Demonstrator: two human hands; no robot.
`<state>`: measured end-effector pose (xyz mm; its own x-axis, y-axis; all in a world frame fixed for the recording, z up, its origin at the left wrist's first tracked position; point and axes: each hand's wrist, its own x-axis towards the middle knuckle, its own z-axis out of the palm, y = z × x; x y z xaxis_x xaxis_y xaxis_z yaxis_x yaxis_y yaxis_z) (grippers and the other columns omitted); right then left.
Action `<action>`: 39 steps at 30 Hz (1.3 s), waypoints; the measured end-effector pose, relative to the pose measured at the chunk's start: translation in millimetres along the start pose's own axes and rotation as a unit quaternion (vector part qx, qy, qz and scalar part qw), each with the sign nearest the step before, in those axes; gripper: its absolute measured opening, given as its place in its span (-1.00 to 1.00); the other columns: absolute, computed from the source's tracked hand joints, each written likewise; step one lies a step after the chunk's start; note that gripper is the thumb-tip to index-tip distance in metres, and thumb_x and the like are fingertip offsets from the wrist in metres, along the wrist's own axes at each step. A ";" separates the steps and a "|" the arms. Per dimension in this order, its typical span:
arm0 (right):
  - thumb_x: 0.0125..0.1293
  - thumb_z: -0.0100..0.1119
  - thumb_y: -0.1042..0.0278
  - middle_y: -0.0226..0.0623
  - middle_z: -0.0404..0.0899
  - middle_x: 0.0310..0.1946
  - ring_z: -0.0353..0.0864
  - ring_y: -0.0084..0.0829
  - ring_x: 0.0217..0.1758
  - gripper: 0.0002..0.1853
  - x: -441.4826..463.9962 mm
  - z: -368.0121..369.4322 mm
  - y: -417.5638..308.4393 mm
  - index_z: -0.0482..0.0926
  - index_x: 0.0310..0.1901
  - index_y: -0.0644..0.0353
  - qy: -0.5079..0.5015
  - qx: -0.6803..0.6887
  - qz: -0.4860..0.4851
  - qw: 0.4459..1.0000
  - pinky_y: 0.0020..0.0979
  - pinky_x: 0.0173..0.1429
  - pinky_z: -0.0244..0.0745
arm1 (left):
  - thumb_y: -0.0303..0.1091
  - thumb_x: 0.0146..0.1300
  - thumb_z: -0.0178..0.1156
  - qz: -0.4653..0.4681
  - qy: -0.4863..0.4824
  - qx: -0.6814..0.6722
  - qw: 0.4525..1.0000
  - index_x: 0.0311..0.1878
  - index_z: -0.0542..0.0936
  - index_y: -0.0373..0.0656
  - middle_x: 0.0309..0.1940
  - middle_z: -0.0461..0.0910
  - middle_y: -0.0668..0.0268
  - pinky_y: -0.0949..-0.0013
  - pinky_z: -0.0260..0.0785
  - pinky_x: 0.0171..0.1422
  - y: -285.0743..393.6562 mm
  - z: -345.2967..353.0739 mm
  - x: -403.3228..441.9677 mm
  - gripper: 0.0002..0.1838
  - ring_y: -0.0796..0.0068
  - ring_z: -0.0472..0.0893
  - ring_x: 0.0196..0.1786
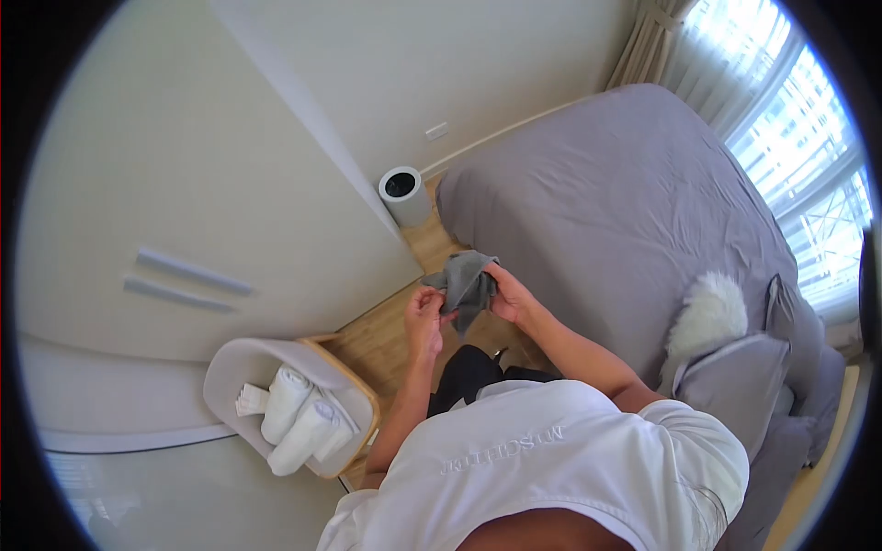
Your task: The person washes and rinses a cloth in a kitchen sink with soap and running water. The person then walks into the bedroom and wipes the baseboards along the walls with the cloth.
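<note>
A grey cloth (469, 283) hangs in loose folds between my two hands, in front of my body and above the wooden floor. My left hand (425, 317) pinches its left edge, fingers curled. On the other side my right hand (511, 296) grips the cloth's right edge, with the thumb near the top. One corner of the cloth droops downward between the hands. The grey-covered bed (588, 202) lies just beyond my right hand, apart from it.
A basket (241, 354) with rolled white towels (299, 413) stands at lower left. By the wall is a white bin (406, 207). A fluffy white cushion (712, 312) and grey pillows (735, 381) lie at the bed's right end. Cabinet doors (184, 184) line the left.
</note>
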<state>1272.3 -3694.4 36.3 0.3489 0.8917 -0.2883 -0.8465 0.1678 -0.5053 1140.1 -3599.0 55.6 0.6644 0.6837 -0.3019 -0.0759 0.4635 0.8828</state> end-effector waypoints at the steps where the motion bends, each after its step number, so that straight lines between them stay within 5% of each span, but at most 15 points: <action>1: 0.23 -0.05 0.23 -0.35 0.45 -0.05 0.42 -0.44 0.02 -0.68 22.9 2.3 -13.0 0.39 0.02 0.08 0.017 0.013 0.033 0.999 -0.17 0.14 0.26 | -0.49 0.15 0.03 0.043 0.009 0.001 0.999 -0.30 0.42 -0.12 -0.40 0.40 0.42 0.34 0.53 -0.34 12.7 5.8 19.5 -0.94 0.60 0.46 -0.36; 4: 0.23 -0.08 0.23 -0.34 0.41 -0.07 0.36 -0.40 0.01 -0.65 104.4 1.4 -42.2 0.35 0.05 0.05 0.035 -0.006 0.088 0.996 0.01 0.13 0.18 | -0.54 0.10 0.07 0.110 0.021 0.009 0.994 -0.34 0.41 -0.14 -0.41 0.39 0.42 0.38 0.52 -0.35 44.0 17.5 89.5 -0.92 0.67 0.43 -0.36; 11: 0.20 -0.05 0.29 -0.41 0.29 -0.15 0.26 -0.42 -0.09 -0.54 278.6 -8.3 -80.3 0.19 0.17 -0.03 0.234 -0.129 0.043 0.963 -0.04 0.02 0.22 | -0.58 0.06 0.10 0.226 0.038 0.156 0.961 -0.39 0.36 -0.23 -0.42 0.33 0.38 0.52 0.46 -0.39 98.1 13.9 272.5 -0.89 0.67 0.41 -0.39; 16: 0.22 -0.01 0.16 -0.49 0.31 -0.11 0.28 -0.46 -0.08 -0.57 333.4 61.5 -142.5 0.25 0.12 -0.03 0.106 -0.090 -0.016 0.990 -0.12 0.03 0.23 | -0.58 0.02 0.13 0.281 0.023 0.311 0.908 -0.41 0.38 -0.28 -0.42 0.31 0.34 0.55 0.37 -0.41 145.5 27.3 352.2 -0.89 0.60 0.43 -0.41; 18: 0.23 0.00 0.12 -0.52 0.33 -0.09 0.29 -0.49 -0.06 -0.60 363.0 74.3 -158.5 0.28 0.09 -0.03 0.082 -0.063 -0.027 0.994 -0.19 0.04 0.24 | -0.56 0.05 0.13 0.254 0.011 0.340 0.906 -0.39 0.37 -0.29 -0.40 0.32 0.32 0.51 0.42 -0.33 157.3 32.1 378.7 -0.88 0.58 0.46 -0.39; 20: 0.21 0.02 0.10 -0.37 0.38 -0.05 0.33 -0.49 0.04 -0.64 392.8 77.2 -168.2 0.35 0.01 0.02 -0.089 -0.003 0.058 0.994 -0.27 0.07 0.28 | -0.56 0.10 0.09 0.120 -0.012 0.161 0.980 -0.34 0.39 -0.29 -0.26 0.38 0.27 0.47 0.49 -0.28 164.4 38.5 399.4 -0.91 0.57 0.50 -0.32; 24: 0.23 0.01 0.16 -0.37 0.51 -0.23 0.50 -0.48 -0.19 -0.72 452.4 73.6 -168.9 0.43 -0.12 0.14 -0.066 0.033 0.135 0.988 -0.37 -0.02 0.41 | -0.49 0.13 0.10 0.093 -0.003 0.145 0.985 -0.18 0.38 -0.32 -0.20 0.40 0.20 0.43 0.48 -0.20 172.3 28.4 432.8 -0.80 0.51 0.51 -0.30; 29: 0.17 0.02 0.35 -0.21 0.55 -0.36 0.57 -0.29 -0.36 -0.77 556.3 33.1 -158.2 0.43 -0.16 0.26 0.024 0.089 0.147 0.985 -0.25 -0.20 0.52 | -0.49 0.14 0.08 0.080 0.115 0.186 0.972 -0.01 0.33 -0.30 -0.14 0.38 0.21 0.48 0.46 -0.26 175.2 17.2 457.1 -0.66 0.54 0.51 -0.29; 36: 0.19 -0.08 0.33 -0.17 0.53 -0.29 0.56 -0.21 -0.26 -0.77 674.4 -103.0 -183.6 0.42 -0.16 0.25 0.165 0.200 0.121 0.958 -0.16 -0.09 0.49 | -0.50 0.13 0.07 -0.022 0.234 0.139 0.962 -0.05 0.38 -0.32 -0.17 0.40 0.25 0.53 0.44 -0.28 138.3 13.1 529.1 -0.70 0.59 0.50 -0.31; 39: 0.15 -0.06 0.36 -0.22 0.54 -0.33 0.55 -0.23 -0.25 -0.79 718.3 -160.2 -200.0 0.43 -0.20 0.21 0.257 0.112 0.078 0.957 -0.16 -0.08 0.48 | -0.51 0.10 0.06 -0.053 0.277 0.152 0.947 -0.07 0.38 -0.33 -0.14 0.39 0.18 0.42 0.48 -0.23 76.6 -6.6 579.0 -0.71 0.44 0.53 -0.28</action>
<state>1756.6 -3154.8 -200.0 0.3147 0.5986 -0.7366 -0.9491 0.1871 -0.2534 1514.0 -3163.9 -53.9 0.1582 0.8719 -0.4635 0.2436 0.4205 0.8740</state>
